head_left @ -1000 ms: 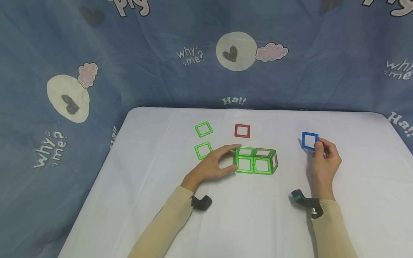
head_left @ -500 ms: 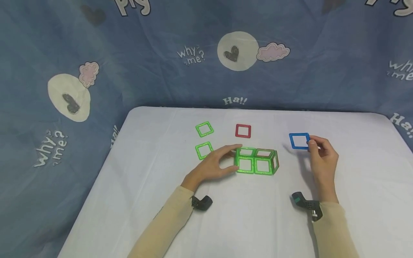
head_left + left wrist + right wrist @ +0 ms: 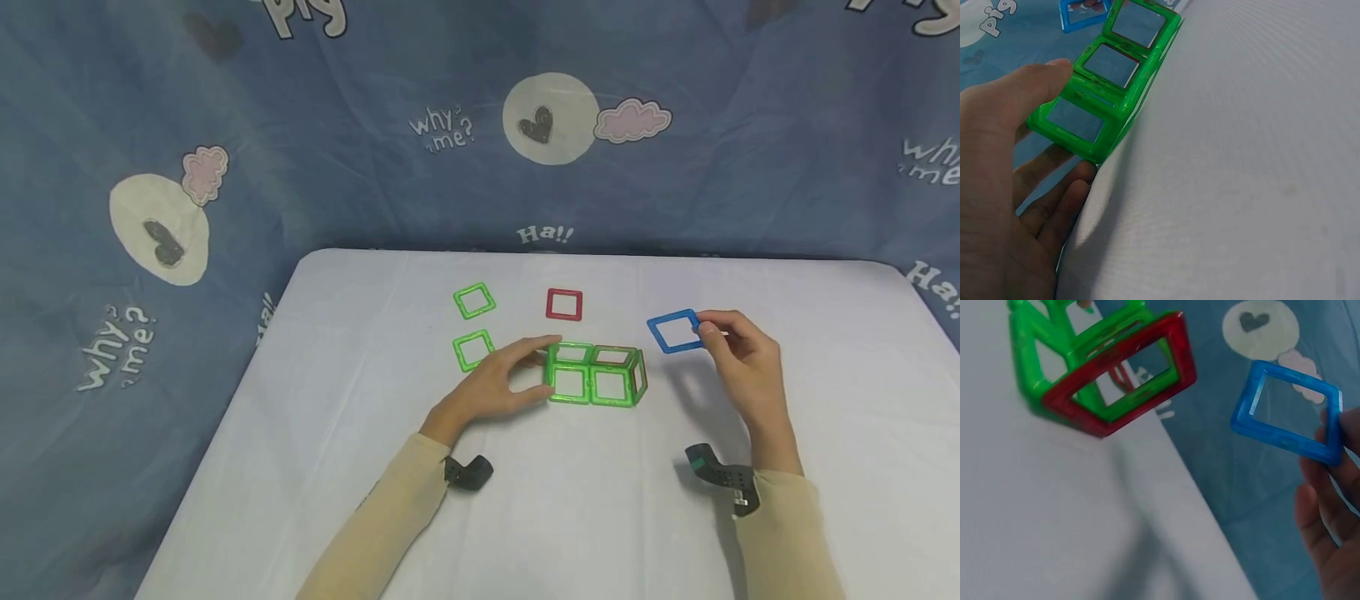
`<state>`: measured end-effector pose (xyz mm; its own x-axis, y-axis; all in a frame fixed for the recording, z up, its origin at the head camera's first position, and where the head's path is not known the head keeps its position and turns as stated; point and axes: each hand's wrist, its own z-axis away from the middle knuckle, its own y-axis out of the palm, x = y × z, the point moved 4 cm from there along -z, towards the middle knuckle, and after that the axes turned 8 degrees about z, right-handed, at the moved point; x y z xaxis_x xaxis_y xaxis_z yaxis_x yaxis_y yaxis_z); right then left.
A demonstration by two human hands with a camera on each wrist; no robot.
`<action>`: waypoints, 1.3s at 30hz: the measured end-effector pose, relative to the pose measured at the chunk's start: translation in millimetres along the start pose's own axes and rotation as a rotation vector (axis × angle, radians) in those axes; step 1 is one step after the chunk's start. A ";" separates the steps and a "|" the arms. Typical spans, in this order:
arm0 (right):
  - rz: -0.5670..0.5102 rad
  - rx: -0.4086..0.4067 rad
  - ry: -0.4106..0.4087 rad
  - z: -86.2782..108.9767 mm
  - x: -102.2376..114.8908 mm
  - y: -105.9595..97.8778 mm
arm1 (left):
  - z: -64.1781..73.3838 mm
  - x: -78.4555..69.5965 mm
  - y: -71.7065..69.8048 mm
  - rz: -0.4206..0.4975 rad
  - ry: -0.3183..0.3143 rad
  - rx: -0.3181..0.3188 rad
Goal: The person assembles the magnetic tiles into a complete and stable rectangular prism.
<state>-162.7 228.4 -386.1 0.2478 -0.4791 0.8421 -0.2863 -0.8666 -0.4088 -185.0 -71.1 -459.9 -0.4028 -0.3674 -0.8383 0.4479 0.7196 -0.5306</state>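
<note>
My left hand (image 3: 487,387) grips the left end of a box-like frame of joined magnetic tiles (image 3: 590,385) on the white table, its thumb in front and fingers behind. Most of the frame's tiles are green; in the right wrist view its near end shows a red tile (image 3: 1113,359). To the right, my right hand (image 3: 750,367) pinches a blue square magnetic tile (image 3: 671,317) by its right edge. That tile is held up, tilted, a short way right of the frame and apart from it. In the left wrist view the thumb lies against the green tiles (image 3: 1094,94).
Behind the frame lies a loose red square tile (image 3: 564,317). Two loose green tiles, a far one (image 3: 468,289) and a nearer one (image 3: 470,335), lie to the left, the nearer one close to my left hand. A blue printed cloth (image 3: 360,167) hangs behind the table (image 3: 585,500).
My right hand has carried the blue tile leftward, closer to the frame, turning it along the way. The left hand and the frame have stayed in place.
</note>
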 end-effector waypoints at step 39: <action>0.197 0.456 -0.350 5.7 26.5 22.6 | -0.2 -1.5 0.6 0.007 -0.019 0.007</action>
<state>-157.4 195.3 -375.0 0.5419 -0.5871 0.6014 0.0484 -0.6925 -0.7198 -184.3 -70.0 -459.0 -0.3845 -0.3733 -0.8443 0.4563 0.7182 -0.5253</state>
